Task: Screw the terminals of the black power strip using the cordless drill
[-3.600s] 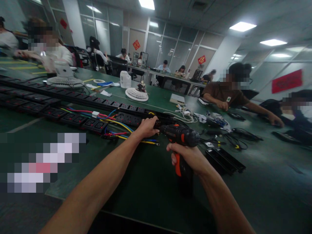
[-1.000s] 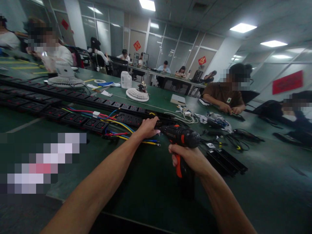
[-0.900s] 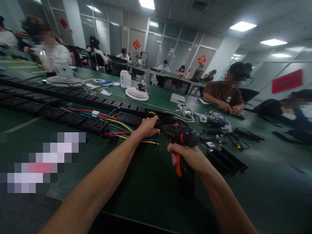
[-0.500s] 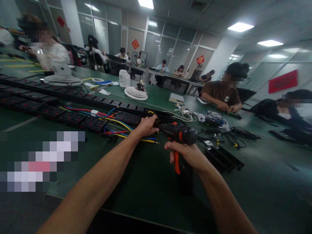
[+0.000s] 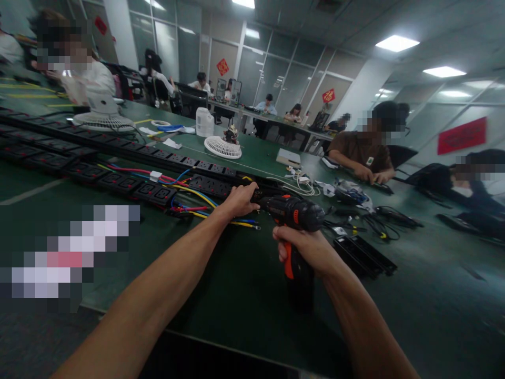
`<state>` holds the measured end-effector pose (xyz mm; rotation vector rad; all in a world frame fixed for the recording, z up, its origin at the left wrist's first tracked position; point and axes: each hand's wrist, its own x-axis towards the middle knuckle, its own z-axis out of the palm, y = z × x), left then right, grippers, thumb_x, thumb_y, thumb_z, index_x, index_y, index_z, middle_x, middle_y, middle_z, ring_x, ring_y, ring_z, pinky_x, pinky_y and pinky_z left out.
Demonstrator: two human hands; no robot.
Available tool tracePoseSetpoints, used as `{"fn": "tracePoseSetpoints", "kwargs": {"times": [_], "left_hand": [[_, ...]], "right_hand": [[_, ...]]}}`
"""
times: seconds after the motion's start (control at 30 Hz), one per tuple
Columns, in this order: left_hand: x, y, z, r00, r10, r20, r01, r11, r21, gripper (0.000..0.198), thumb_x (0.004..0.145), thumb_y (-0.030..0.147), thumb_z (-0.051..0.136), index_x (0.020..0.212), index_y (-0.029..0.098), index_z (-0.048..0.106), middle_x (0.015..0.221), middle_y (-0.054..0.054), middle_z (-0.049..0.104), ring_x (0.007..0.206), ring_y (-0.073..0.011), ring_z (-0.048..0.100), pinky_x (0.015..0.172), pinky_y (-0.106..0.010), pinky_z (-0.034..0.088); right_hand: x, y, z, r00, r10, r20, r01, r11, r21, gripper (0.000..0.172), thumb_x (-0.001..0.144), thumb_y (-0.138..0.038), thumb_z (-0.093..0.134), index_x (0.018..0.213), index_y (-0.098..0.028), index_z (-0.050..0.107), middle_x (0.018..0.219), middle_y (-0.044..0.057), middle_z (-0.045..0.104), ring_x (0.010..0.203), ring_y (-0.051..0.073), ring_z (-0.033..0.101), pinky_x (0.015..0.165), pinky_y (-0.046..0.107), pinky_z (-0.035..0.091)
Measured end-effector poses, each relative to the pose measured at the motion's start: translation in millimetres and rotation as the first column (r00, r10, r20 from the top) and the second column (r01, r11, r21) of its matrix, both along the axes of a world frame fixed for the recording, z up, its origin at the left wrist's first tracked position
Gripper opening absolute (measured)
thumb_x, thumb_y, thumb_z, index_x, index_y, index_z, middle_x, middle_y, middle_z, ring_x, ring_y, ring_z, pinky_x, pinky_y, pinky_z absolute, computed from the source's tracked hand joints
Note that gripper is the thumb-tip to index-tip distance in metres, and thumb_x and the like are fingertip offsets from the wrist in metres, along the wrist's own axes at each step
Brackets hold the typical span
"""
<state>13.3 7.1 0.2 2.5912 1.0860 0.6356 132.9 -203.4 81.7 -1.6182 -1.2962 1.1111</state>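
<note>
A black and orange cordless drill (image 5: 294, 215) is gripped in my right hand (image 5: 303, 245), its front end pointing left toward my left hand (image 5: 241, 201). My left fingers are closed around a dark part at the end of a black power strip (image 5: 209, 185); its exact shape is hidden by the hand and the drill. The drill's tip is also hidden there. Loose blue and yellow wires (image 5: 246, 225) with bare metal ends stick out below my left wrist. Red, blue and yellow wires (image 5: 185, 184) run leftward between the rows of sockets.
More long socket strips (image 5: 118, 179) stretch left across the green table (image 5: 236, 284). White fan parts (image 5: 223, 147) and a white jug (image 5: 204, 122) stand behind. Two black trays (image 5: 365, 256) and cable bundles (image 5: 379, 218) lie at right. A co-worker (image 5: 365, 147) sits across the table.
The view has shifted slightly. Both hands keep their holds, with the drill still against the same spot near the left hand; the right index finger looks more curled in.
</note>
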Motion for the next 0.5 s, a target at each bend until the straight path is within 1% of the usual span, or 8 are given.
{"fn": "tracePoseSetpoints", "kwargs": {"times": [0.23,0.4,0.5], "left_hand": [[1.1,-0.5,0.3,1.000,0.003,0.002,-0.003,1.000,-0.005,0.060,0.085,0.040,0.074,0.137,0.022,0.048,0.127,-0.013,0.070,0.119,-0.0379,0.063,0.103,-0.052,0.044],[0.4,-3.3,2.0,1.000,0.020,-0.015,-0.020,1.000,0.002,0.058,0.087,0.041,0.072,0.137,0.022,0.049,0.130,-0.013,0.069,0.121,-0.0369,0.063,0.102,-0.050,0.044],[0.5,-3.4,1.8,1.000,0.022,-0.015,-0.021,1.000,0.015,0.059,0.086,0.041,0.072,0.136,0.022,0.049,0.130,-0.013,0.069,0.121,-0.0368,0.063,0.102,-0.050,0.044]], "right_hand": [[1.2,0.2,-0.1,1.000,0.015,0.001,-0.015,1.000,0.000,0.021,0.077,-0.039,0.069,0.080,-0.018,0.066,0.050,-0.001,0.062,0.048,0.015,0.058,0.051,0.028,0.049],[2.4,-1.1,-0.4,0.999,0.023,-0.030,-0.023,1.000,-0.003,0.033,0.078,-0.045,0.072,0.094,-0.016,0.069,0.053,-0.001,0.064,0.049,0.016,0.059,0.050,0.027,0.047],[4.3,-0.3,-2.7,0.998,0.034,-0.053,-0.033,0.999,0.016,0.032,0.078,-0.044,0.074,0.093,-0.016,0.072,0.056,0.001,0.065,0.053,0.016,0.062,0.054,0.028,0.049]]}}
